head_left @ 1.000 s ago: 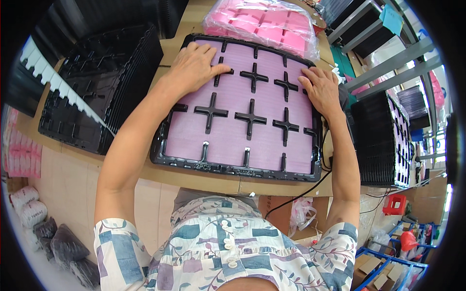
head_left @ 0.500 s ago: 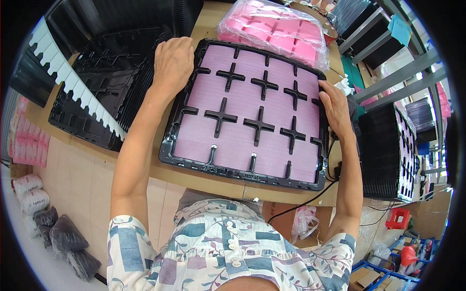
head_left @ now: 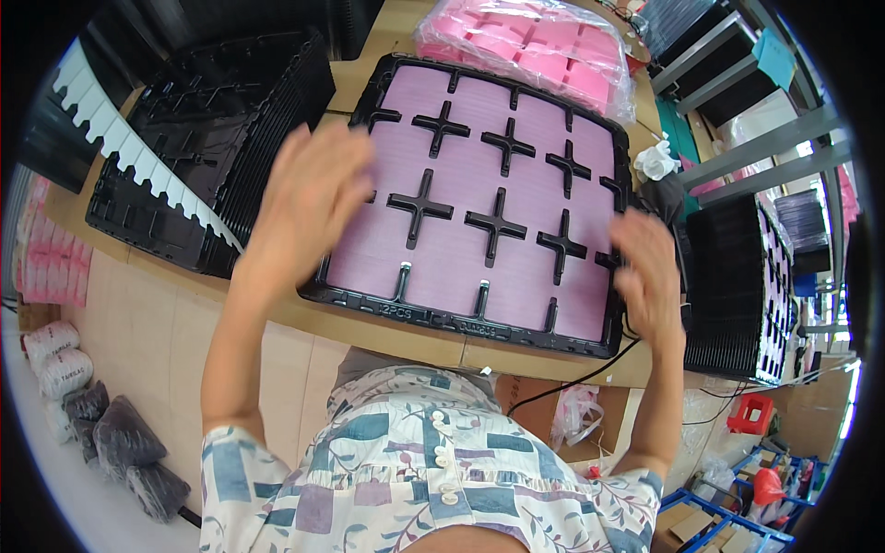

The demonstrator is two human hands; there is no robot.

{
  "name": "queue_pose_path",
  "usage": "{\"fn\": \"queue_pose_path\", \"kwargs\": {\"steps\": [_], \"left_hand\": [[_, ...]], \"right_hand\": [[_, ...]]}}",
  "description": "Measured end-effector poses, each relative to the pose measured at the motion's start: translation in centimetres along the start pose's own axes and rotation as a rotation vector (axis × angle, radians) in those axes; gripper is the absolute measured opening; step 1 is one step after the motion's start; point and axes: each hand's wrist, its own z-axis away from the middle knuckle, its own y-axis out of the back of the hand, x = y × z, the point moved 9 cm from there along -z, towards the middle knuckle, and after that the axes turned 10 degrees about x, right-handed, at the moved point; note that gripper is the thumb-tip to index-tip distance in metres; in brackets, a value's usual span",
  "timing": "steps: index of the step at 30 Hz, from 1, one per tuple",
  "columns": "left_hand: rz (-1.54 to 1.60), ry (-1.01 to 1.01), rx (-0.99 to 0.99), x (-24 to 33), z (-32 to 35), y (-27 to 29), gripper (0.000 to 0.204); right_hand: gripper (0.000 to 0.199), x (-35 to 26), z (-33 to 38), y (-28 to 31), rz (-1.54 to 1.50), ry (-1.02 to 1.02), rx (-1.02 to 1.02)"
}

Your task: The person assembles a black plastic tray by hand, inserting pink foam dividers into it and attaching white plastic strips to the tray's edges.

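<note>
A black plastic tray point(head_left: 433, 318) lies on the table in front of me. Its cells are lined with pale purple foam sheet point(head_left: 461, 198), and black cross-shaped dividers point(head_left: 421, 208) rise between them. Over the tray's left edge hovers my left hand point(head_left: 309, 198), its fingers stretched out and smeared by motion. On the opposite side my right hand point(head_left: 648, 276) is beside the right rim, fingers loosely bent and apart, slightly blurred. Neither hand appears to hold anything. Whether the right fingertips touch the rim is hard to tell.
To the left stands a stack of black trays point(head_left: 267, 138), crossed by a white toothed strip point(head_left: 138, 152). Pink foam pieces in clear plastic point(head_left: 525, 51) lie behind the tray. Another tray stack point(head_left: 728, 286) stands at right. A black cable point(head_left: 572, 380) hangs over the table's front edge.
Both hands have come off the tray's side rims and moved nearer to me. The tray has shifted slightly away from me.
</note>
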Motion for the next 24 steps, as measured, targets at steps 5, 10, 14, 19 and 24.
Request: {"fn": "queue_pose_path", "kwargs": {"steps": [5,10,14,19,24], "left_hand": [[0.093,-0.070,-0.240,5.4,7.9,1.9,0.043],[0.644,0.302,-0.026,-0.1,8.1,2.3,0.021],[0.686,0.654,0.164,-3.3,8.9,0.8,0.047],[0.589,0.585,-0.032,-3.3,8.0,-0.2,0.064],[0.962,0.706,0.146,0.0,5.9,3.4,0.065]], "right_hand": [[0.076,-5.0,6.1,-0.3,0.124,-0.063,-0.172],[0.072,-3.9,7.2,0.6,0.006,-0.247,0.026],[0.062,-1.0,12.1,-0.9,-0.229,-0.714,0.206],[0.056,-0.8,12.5,-2.2,-0.423,-0.867,0.237],[0.058,-0.9,14.1,-1.6,-0.465,-0.848,0.355]]}}
